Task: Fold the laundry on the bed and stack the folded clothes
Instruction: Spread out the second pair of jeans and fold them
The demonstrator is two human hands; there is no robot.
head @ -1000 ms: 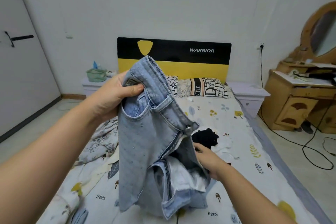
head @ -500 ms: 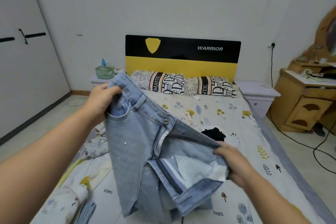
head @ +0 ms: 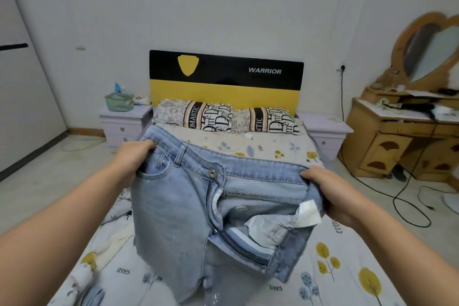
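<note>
Both hands, left grip (head: 135, 158) and right grip (head: 330, 191), are clutching the waistband of unzipped jeans (head: 188, 211), hanging mid-frame above the bed (head: 335, 268).

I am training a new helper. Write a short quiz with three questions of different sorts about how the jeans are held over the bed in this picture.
1. True or false: the fly of the jeans is zipped shut.
2. Where does the left hand grip the jeans? A) a leg hem B) the waistband beside the front pocket C) the zipper
3. Fill in: the right hand holds the other end of the ______.

Key
1. False: the button is undone and the fly hangs open.
2. B
3. waistband; both hands hold the jeans spread above the bed.
</note>
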